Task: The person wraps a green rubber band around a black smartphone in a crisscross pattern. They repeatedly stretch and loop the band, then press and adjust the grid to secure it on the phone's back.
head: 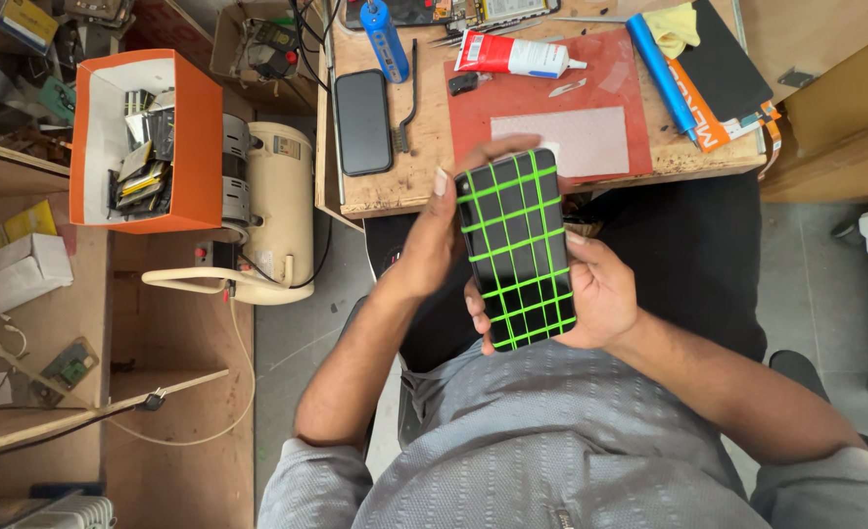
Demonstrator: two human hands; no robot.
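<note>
Phone, its dark face crossed by a bright green grid, is held above the person's lap, just short of the counter edge. Left hand lies along its left side, fingers curling over the top edge, gripping it. Right hand cups the lower right side from beneath, clasping it too; the fingers behind are probably supporting the back. Beyond the phone, on the counter, lie a red mat and a second dark phone.
</note>
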